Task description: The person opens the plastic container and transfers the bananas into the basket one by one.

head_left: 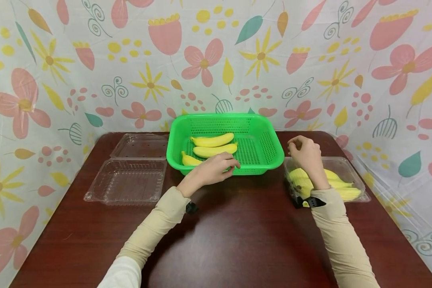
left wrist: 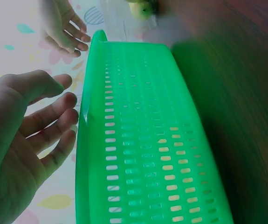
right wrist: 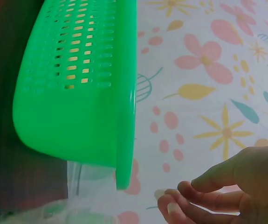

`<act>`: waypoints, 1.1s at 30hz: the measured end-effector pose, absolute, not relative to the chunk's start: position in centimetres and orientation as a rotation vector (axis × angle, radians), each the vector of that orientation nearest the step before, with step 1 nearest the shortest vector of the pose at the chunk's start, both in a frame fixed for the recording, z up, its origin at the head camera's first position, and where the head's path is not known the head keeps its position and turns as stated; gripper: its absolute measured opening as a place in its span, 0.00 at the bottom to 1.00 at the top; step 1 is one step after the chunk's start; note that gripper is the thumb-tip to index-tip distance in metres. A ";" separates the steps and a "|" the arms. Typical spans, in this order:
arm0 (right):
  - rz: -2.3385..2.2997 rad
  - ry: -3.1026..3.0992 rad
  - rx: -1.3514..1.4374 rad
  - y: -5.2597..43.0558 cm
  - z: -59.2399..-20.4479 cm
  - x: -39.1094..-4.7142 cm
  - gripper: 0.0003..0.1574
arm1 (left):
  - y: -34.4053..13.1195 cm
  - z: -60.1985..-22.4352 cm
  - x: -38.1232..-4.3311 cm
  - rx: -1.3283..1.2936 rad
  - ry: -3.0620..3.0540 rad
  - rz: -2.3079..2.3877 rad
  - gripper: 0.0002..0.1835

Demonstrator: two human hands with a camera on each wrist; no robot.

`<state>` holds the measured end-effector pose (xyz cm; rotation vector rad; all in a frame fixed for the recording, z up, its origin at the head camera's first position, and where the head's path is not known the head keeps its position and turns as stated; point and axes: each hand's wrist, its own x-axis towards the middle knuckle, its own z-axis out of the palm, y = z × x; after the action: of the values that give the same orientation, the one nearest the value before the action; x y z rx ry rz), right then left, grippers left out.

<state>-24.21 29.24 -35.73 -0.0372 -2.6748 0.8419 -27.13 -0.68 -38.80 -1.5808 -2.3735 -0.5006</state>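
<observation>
Three yellow bananas [head_left: 215,150] lie at the left side of a green perforated basket [head_left: 266,170]. My left hand [head_left: 216,169] hovers over the basket's near rim with relaxed, slightly bent fingers and nothing in them; it hides part of the nearest banana. In the left wrist view those fingers [left wrist: 54,112] are spread beside the green rim. My right hand [head_left: 307,154] is above the clear container [head_left: 360,180] on the right, which holds several bananas [head_left: 342,193]. Loosely curled and holding nothing, the right fingers [right wrist: 189,200] appear past the basket's end in the right wrist view.
An open clear plastic container [head_left: 126,182] lies left of the basket, its lid [head_left: 140,146] folded back behind it. Everything stands on a dark red-brown table [head_left: 230,236]. A flower-patterned curtain [head_left: 201,96] hangs close behind and along both sides.
</observation>
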 end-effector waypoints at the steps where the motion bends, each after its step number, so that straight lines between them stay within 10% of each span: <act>1: 0.845 -2.676 -0.031 29.4 -35.7 -24.1 0.17 | -0.6 -38.8 -27.1 -1.582 -2.366 -0.507 0.09; 33: 0.871 -2.911 0.210 36.8 -36.1 -18.7 0.18 | 6.3 -40.1 -23.4 -1.724 -2.557 -0.577 0.12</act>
<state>-18.71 36.78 -36.06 0.2097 -2.9110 0.8705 -23.43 6.28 -40.10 -1.7244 -2.5569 -0.5774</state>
